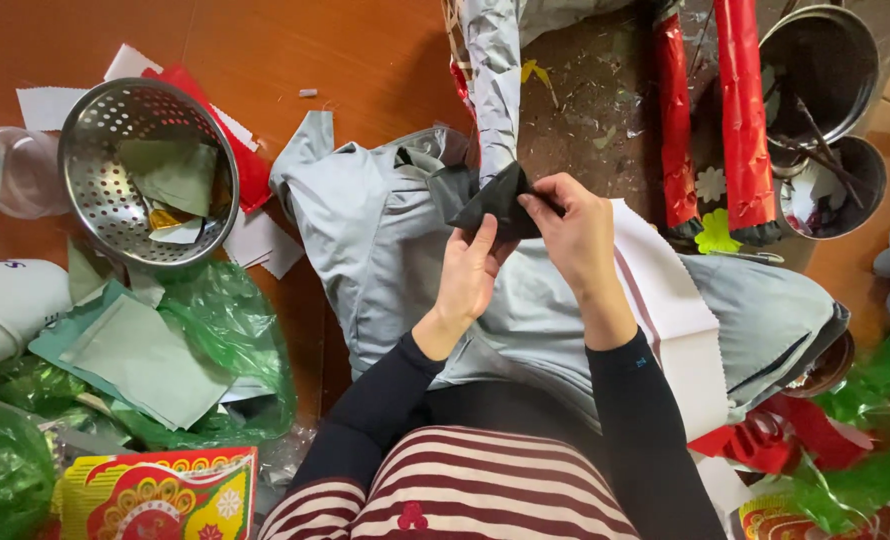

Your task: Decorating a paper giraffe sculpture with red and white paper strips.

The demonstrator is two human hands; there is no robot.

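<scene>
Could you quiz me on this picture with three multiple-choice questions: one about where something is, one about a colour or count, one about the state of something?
1. Where does the metal colander lie?
A. On the person's lap
B. On the floor, at the picture's left
C. Inside the metal pots

2. What colour is the small folded piece held between the hands?
A. Dark grey to black
B. Bright yellow
C. Green

3. How are the hands engaged?
A. Both rest empty on the floor
B. Only one touches the piece
C. Both pinch the piece

Answers:
1 B: it sits tilted among paper scraps, left of the grey cloth.
2 A: it is plainly darker than the pale cloth under it.
3 C: the left hand and the right hand both close their fingers on it.
</scene>
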